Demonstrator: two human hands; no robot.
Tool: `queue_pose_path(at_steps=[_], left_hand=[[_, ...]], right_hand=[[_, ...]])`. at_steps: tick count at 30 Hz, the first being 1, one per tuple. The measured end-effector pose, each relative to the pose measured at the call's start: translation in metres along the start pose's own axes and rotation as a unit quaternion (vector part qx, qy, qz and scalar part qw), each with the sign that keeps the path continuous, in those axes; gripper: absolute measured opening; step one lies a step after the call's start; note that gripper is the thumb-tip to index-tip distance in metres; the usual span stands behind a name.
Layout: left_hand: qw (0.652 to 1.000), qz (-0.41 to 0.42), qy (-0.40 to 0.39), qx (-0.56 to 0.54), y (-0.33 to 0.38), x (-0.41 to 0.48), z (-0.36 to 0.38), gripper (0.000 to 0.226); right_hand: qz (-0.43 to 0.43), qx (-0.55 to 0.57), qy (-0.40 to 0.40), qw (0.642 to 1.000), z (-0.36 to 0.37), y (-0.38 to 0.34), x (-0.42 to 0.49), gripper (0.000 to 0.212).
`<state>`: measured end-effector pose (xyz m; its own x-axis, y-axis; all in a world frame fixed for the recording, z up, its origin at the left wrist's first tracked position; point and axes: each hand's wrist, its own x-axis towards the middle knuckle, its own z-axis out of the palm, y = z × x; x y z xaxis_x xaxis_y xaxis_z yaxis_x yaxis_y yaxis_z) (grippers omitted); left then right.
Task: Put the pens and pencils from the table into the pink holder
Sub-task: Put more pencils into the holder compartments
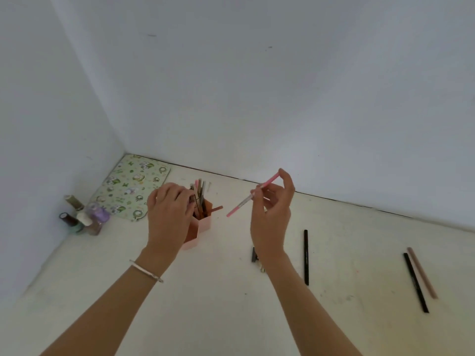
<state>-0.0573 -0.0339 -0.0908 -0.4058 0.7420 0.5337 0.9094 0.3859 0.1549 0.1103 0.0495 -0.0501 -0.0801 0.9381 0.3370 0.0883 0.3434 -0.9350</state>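
The right hand (270,217) pinches a pink pen (250,197) in the air just right of the pink holder (203,226). The left hand (168,214) curls its fingers around pens standing in the holder. Two black pens (306,256) and a tan pencil (422,272) lie apart on open table (231,304) to the right, clear of the wall edge.

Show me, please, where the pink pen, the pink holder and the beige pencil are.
pink pen (246,200): head view, mid-barrel.
pink holder (204,224): head view, front wall.
beige pencil (422,273): head view, mid-shaft.

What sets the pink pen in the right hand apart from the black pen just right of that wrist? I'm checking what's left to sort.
The pink pen is held tilted in the air by the right hand; the black pen lies flat on the table, untouched. One is pink, the other black. Both are slim and outside the pink holder.
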Motion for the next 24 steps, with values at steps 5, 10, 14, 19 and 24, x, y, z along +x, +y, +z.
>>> queue_pose_path(at_steps=[5, 10, 14, 19, 24], left_hand=[[0.995, -0.061, 0.031, -0.077, -0.004, 0.003, -0.016, 0.039], [0.985, -0.088, 0.052, -0.137, -0.007, 0.009, -0.036, 0.045], [0.979, -0.086, 0.045, -0.181, 0.004, 0.011, -0.046, 0.045], [0.958, -0.029, 0.083, -0.273, 0.038, 0.010, -0.049, 0.030], [0.941, -0.053, -0.162, -0.294, 0.106, -0.013, -0.007, 0.018]], right_hand=[[-0.013, -0.011, -0.007, 1.000, 0.025, 0.004, -0.011, 0.052], [-0.122, -0.162, -0.086, 0.975, 0.052, 0.024, -0.019, 0.039], [-0.220, -0.275, -0.124, 0.928, 0.056, 0.048, -0.031, 0.024], [-0.162, -0.202, -0.041, 0.965, 0.025, 0.035, -0.017, 0.041], [-0.106, -0.178, 0.057, 0.977, -0.035, 0.022, 0.019, 0.039]])
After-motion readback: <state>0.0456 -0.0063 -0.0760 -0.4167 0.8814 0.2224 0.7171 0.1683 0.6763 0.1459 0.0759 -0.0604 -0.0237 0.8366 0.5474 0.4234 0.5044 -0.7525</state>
